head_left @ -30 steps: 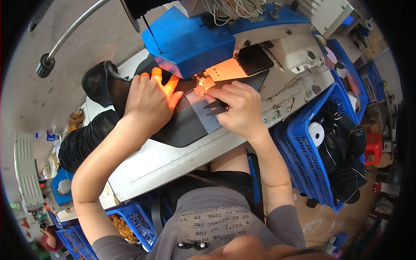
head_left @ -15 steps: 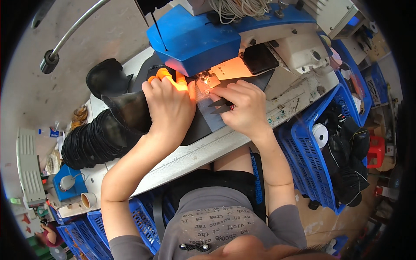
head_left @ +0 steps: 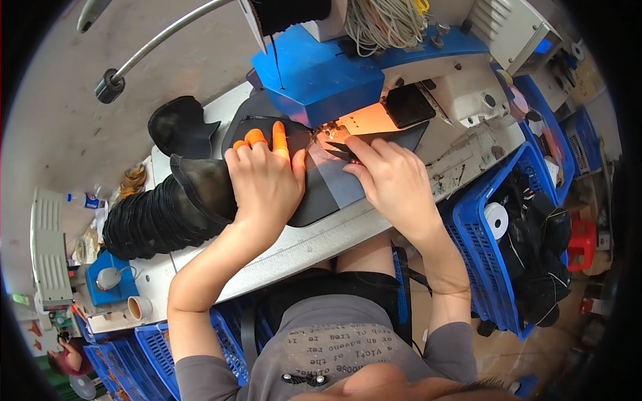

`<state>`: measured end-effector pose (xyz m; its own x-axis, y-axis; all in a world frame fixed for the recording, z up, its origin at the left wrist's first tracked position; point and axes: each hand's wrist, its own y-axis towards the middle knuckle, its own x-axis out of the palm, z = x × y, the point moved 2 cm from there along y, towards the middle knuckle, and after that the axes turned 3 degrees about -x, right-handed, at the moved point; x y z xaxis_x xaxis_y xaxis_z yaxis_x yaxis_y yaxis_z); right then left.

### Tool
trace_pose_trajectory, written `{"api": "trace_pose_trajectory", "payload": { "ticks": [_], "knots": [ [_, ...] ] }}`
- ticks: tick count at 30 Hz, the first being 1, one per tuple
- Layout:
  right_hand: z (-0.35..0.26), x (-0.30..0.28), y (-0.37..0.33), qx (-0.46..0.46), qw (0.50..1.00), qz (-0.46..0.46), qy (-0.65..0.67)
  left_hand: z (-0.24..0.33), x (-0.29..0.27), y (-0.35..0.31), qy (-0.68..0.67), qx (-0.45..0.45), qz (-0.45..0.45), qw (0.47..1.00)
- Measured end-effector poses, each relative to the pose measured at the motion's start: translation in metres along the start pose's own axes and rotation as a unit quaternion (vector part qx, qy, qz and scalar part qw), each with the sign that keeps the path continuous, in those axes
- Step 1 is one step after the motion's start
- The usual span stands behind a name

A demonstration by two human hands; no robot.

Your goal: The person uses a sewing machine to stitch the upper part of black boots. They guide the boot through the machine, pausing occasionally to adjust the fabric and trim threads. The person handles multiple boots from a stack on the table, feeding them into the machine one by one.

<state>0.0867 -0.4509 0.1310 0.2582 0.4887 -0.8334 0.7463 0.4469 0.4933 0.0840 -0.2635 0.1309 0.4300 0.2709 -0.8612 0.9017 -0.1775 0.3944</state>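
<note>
My left hand (head_left: 266, 184) lies with fingers spread on a flat black panel (head_left: 317, 210), to the left of the needle area. Orange covers (head_left: 279, 139) wrap some of its fingertips. In my right hand (head_left: 403, 190) are dark-bladed thread snips (head_left: 338, 153), their tips over the panel just in front of the needle. That hand's index finger reaches toward the lit presser foot area. A greyish mesh-like strip (head_left: 341, 184) shows on the panel between my hands. Above the work stands the blue head of a sewing machine (head_left: 328, 77).
Left of my left hand lies a long stack of black curved pieces (head_left: 144, 224), with a single piece (head_left: 175, 127) behind it. A black phone (head_left: 409, 105) rests on the machine bed. At right, a blue basket (head_left: 468, 244) holds black pieces and a white spool (head_left: 495, 220).
The whole view has shifted slightly. The snips in my right hand have come closer to the needle area. My left hand stays spread on the panel.
</note>
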Motion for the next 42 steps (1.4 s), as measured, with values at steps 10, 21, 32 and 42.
{"api": "trace_pose_trajectory", "payload": {
  "ticks": [10, 21, 32, 42],
  "knots": [
    [-0.002, 0.035, 0.02, 0.011, 0.999, 0.009, -0.045, 0.001, -0.006, -0.009, -0.055, -0.001, -0.009, 0.998],
    [0.002, 0.031, 0.01, 0.057, 0.992, 0.096, 0.065, -0.054, 0.003, -0.072, -0.081, 0.154, 0.015, 0.985],
    [-0.002, 0.031, 0.012, 0.046, 0.992, 0.104, 0.056, -0.111, 0.099, -0.101, -0.174, 0.005, -0.053, 0.983],
    [-0.006, 0.028, 0.016, 0.054, 0.993, 0.085, 0.063, -0.145, 0.228, 0.029, 0.033, -0.272, -0.065, 0.959]
  ]
}}
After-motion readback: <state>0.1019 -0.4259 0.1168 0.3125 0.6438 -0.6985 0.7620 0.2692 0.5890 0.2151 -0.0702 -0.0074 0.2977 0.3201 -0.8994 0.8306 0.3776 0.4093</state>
